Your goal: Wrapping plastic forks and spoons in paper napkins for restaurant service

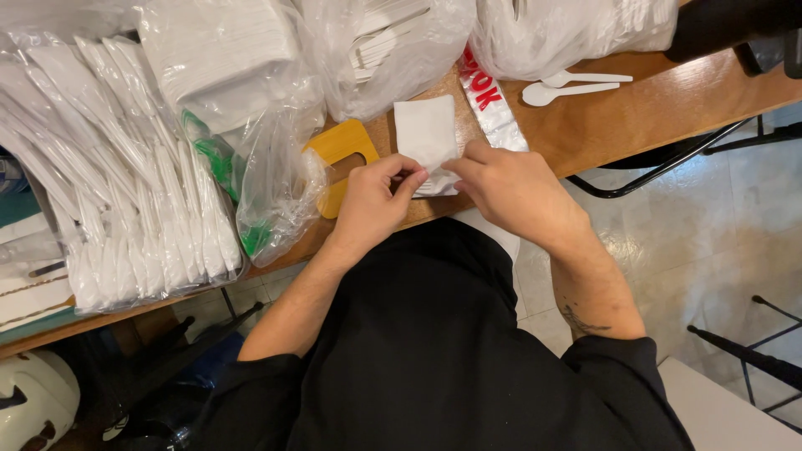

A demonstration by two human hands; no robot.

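A white paper napkin [426, 129] lies on the wooden table [668, 108], with white plastic cutlery partly showing at its near end. My left hand [372, 205] pinches the napkin's near edge from the left. My right hand [510, 188] grips the same end from the right, fingertips meeting the left hand's. A yellow wooden piece with a cut-out [338, 159] lies just left of the napkin, under my left hand.
A tray of several wrapped white cutlery packs [125, 192] fills the left. Clear plastic bags of napkins [225, 58] and utensils [393, 42] stand behind. Two white plastic spoons [572, 88] lie at the right, beside a red-and-clear wrapper [493, 104]. Black chair legs [660, 163] stand beyond the table edge.
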